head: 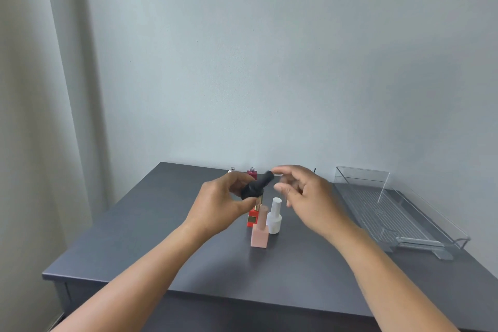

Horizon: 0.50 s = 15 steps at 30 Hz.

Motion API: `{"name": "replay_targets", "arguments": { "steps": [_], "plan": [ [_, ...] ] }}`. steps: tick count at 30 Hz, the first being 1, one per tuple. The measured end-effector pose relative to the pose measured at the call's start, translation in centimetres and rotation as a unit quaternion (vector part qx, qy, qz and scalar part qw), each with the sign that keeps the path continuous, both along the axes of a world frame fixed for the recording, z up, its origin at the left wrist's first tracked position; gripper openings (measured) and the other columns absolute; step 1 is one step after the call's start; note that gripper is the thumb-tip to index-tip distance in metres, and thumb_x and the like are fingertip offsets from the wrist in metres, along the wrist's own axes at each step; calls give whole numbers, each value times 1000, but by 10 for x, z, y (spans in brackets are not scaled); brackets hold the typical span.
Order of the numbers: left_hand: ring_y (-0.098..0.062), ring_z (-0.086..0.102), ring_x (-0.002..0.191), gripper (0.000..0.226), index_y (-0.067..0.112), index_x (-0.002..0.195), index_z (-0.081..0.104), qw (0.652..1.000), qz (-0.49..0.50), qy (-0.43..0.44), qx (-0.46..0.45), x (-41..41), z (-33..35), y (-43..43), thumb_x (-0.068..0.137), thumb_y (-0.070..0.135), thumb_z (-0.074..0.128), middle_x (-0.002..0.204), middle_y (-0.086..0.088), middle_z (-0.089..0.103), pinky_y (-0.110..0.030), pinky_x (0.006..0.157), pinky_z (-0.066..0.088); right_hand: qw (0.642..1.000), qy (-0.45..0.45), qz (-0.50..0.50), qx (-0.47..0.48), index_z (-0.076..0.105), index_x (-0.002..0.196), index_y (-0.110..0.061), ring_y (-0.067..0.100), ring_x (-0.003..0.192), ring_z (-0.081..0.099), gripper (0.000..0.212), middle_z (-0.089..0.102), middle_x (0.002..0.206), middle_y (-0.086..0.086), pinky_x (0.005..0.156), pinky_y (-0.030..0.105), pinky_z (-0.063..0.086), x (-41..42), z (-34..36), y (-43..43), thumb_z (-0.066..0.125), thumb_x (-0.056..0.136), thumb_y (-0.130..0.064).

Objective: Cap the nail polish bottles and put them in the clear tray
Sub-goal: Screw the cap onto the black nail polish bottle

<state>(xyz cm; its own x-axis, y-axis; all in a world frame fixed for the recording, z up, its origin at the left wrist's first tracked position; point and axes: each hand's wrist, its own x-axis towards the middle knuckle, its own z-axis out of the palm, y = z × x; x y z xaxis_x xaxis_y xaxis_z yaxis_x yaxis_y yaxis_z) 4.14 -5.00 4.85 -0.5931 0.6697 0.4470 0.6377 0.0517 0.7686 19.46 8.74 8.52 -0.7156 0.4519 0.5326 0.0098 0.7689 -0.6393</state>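
My left hand (219,205) grips a black nail polish bottle (256,185) by its body, tilted with its black cap pointing up and right, above the table. My right hand (304,197) hovers just right of the cap, fingers loosely spread, holding nothing. Below them stand three capped bottles close together: a pink one (260,232), a white one (275,217) and a red one with gold trim (253,217), partly hidden. At the back edge stand an uncapped dark red bottle (252,173) and an uncapped clear bottle (231,170). The clear tray (398,213) lies at the right.
The dark grey table (161,237) stands against a pale wall. A small black item (314,170) shows at the back edge behind my right hand. The clear tray has a ribbed floor and an upright divider.
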Motion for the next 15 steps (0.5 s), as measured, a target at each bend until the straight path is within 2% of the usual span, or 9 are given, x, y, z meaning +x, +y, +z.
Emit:
{"name": "replay_targets", "arguments": {
  "steps": [3, 6, 8, 12, 15],
  "plan": [
    [15, 65, 85, 23, 44, 91, 66, 998, 12, -57, -18, -10, -2, -4, 74, 36, 79, 84, 35, 70, -3, 64, 43, 998, 31, -28, -43, 70, 103, -32, 0, 55, 57, 18, 65, 77, -11, 59, 6, 42, 0, 1, 12, 63, 93, -19],
    [12, 66, 81, 22, 39, 91, 68, 994, 16, -97, -40, -23, -11, -4, 71, 39, 78, 85, 29, 74, -16, 69, 47, 988, 62, -73, -119, 72, 93, -27, 4, 49, 55, 17, 67, 72, -11, 60, 18, 49, -3, -4, 30, 58, 94, -17],
    [7, 67, 78, 24, 36, 88, 70, 992, 24, -111, -55, -30, -20, -3, 68, 41, 80, 83, 24, 74, -19, 70, 46, 978, 70, -114, -158, 73, 89, -23, 5, 48, 55, 20, 67, 66, -14, 59, 24, 49, -7, -11, 45, 55, 94, -16],
    [1, 64, 70, 25, 35, 85, 71, 987, 35, -123, -97, -40, -36, 1, 65, 40, 85, 75, 15, 72, -17, 63, 46, 961, 54, -183, -199, 72, 98, -16, 11, 56, 59, 23, 67, 73, -6, 56, 27, 46, -17, -32, 78, 50, 91, -12],
    [0, 66, 75, 25, 35, 85, 70, 986, 33, -100, -131, -44, -44, 5, 66, 38, 86, 79, 14, 72, -16, 67, 47, 951, 24, -226, -211, 67, 111, -15, 18, 69, 62, 28, 66, 83, -4, 66, 34, 51, -26, -45, 103, 49, 90, -13]
  ]
}}
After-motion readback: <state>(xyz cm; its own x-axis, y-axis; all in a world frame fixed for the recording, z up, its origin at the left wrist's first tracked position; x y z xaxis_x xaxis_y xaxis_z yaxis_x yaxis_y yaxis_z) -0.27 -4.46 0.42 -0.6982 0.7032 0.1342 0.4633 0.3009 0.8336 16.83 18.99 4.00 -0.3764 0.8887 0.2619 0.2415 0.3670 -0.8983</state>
